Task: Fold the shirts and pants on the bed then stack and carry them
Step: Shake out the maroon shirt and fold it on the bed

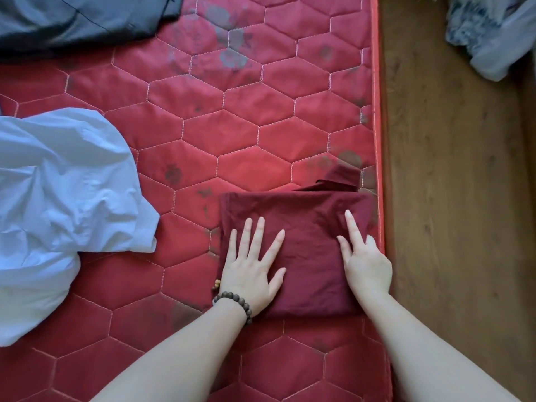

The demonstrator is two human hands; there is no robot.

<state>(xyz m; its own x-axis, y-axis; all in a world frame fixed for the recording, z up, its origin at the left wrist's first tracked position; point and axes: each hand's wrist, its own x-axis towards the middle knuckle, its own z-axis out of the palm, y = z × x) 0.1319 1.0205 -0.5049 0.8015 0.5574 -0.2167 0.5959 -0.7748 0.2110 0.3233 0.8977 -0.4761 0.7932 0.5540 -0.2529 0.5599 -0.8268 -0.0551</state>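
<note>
Head view: both forearms enter from the near edge. Left hand (251, 265) lies flat, fingers (256, 233) spread wide, pressing the maroon garment (301, 227); right hand (367, 261) rests on it, forefinger extended, holding nothing. Garment is folded to a compact square, one flap protruding at its far side, and sits tight against the bed (220, 117) edge. Judged one piece done: white shirt (63, 181) left of it and dark garment (81, 21) beyond remain unfolded. Open mattress lies between.
</note>
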